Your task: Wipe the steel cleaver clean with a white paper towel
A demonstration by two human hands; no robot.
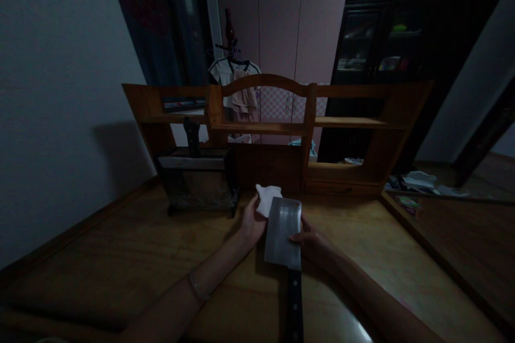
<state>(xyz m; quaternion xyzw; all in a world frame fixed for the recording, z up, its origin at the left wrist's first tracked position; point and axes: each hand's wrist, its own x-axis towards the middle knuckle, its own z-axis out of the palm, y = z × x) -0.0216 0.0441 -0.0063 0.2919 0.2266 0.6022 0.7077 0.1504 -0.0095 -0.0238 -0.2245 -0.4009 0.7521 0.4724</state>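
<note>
A cleaver [282,233] with a broad steel blade and a black riveted handle is held over the desk, its handle pointing toward me. My right hand [309,237] grips the blade along its right edge, with the thumb on the flat face. On the blade's other side, my left hand [253,221] is closed on a white cloth or tissue [267,198], which sits at the blade's upper left corner. Part of the cloth and some left fingers are hidden behind the blade.
A knife block [197,182] with a black-handled knife stands on the wooden desk [132,241] at the left. Behind runs a wooden shelf unit [273,128]. A white wall [64,91] borders the desk's left side. Pink wardrobes [277,37] and a dark cabinet [370,37] stand farther back.
</note>
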